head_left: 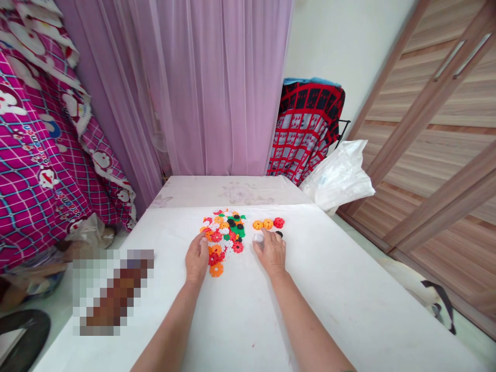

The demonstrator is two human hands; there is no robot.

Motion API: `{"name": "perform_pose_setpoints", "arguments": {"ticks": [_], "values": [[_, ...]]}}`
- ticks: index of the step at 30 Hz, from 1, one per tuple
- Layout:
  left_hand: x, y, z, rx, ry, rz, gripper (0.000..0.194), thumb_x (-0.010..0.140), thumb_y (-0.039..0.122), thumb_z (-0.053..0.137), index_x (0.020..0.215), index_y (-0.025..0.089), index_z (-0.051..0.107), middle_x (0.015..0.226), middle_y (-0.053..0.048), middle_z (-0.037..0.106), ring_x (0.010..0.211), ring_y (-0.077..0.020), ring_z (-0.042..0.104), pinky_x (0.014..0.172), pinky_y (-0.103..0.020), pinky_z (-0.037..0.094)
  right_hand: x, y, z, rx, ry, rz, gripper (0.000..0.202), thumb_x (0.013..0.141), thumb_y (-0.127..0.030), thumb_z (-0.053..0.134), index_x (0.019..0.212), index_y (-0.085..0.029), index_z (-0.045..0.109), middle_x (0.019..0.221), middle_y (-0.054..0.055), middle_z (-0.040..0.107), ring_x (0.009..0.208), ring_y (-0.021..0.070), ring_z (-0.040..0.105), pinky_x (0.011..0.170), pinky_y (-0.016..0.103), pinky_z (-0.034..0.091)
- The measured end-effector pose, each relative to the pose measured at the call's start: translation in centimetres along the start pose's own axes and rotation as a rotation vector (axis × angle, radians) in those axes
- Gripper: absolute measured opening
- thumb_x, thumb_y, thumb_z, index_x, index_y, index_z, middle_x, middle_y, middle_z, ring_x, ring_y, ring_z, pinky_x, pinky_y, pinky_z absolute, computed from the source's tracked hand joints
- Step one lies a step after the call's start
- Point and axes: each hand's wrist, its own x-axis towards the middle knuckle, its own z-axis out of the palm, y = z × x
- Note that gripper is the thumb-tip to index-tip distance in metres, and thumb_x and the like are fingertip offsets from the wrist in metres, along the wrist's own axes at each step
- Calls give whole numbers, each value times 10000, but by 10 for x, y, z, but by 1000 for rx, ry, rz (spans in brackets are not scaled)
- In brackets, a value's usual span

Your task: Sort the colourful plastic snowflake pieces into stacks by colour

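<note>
A loose pile of flat, notched plastic discs [216,236] in red, orange, white, green and black lies on the white-covered table. At the pile's left edge is my left hand [197,257], its fingers loosely extended and holding no disc that I can see. My right hand [273,252] is to the right of the pile, with thumb and forefinger around a white disc piece [258,237] on the cloth. A black piece [279,234] shows beyond its fingers. Just behind sit two yellow-orange disc groups [263,224] and a red one [278,222].
The white cloth [333,299] covers the table; a floral strip [240,192] shows at its far end. A white plastic bag [337,178] stands by the right far corner. Lilac curtains [220,88] hang behind, and a blurred-out patch [120,292] covers the table's left side.
</note>
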Motion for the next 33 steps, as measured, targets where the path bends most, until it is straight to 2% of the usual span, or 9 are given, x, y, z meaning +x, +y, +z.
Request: {"name": "perform_pose_setpoints", "arguments": {"ticks": [4, 13, 19, 22, 27, 33], "values": [[-1, -1, 1, -2, -1, -9, 401, 880, 423, 447, 1140, 196, 651, 1207, -88, 679, 1162, -226, 598, 1052, -383, 420, 5, -2, 2, -24, -15, 25, 399, 848, -376, 573, 1181, -158, 591, 977, 100, 687, 1020, 267, 486, 837, 366, 298], [-3, 5, -1, -51, 23, -45, 373, 868, 425, 488, 1127, 225, 666, 1208, -66, 679, 1173, -225, 587, 1067, -389, 404, 6, -1, 4, 31, -28, 51, 366, 838, -302, 563, 1169, -153, 610, 902, 98, 697, 975, 262, 488, 816, 371, 300], [-3, 6, -2, -64, 28, -47, 358, 863, 399, 501, 1122, 215, 668, 1211, -68, 679, 1179, -220, 585, 1080, -386, 398, 6, -3, -2, 41, 3, 46, 369, 845, -318, 566, 1163, -140, 621, 970, 115, 683, 1007, 269, 488, 836, 380, 317], [-3, 2, -3, -127, 54, -82, 359, 876, 375, 471, 1128, 203, 659, 1232, -70, 668, 1208, -211, 568, 1096, -380, 382, 3, -12, -8, 109, 7, -43, 268, 873, -279, 538, 1093, -173, 651, 995, 92, 680, 998, 241, 505, 846, 361, 327], [-1, -3, -5, -294, 104, -191, 356, 880, 334, 453, 1166, 205, 622, 1322, -69, 615, 1253, -199, 536, 1104, -379, 373, -7, -41, -7, 291, -141, -251, 123, 846, -213, 577, 916, -237, 675, 880, 12, 687, 914, 181, 532, 801, 303, 355], [0, 1, -5, -337, 98, -214, 331, 860, 309, 480, 1140, 214, 629, 1309, -59, 624, 1249, -196, 539, 1107, -376, 371, -11, -57, 0, 316, -237, -281, 184, 779, -270, 661, 961, -246, 667, 889, 12, 685, 927, 199, 548, 816, 323, 376]]}}
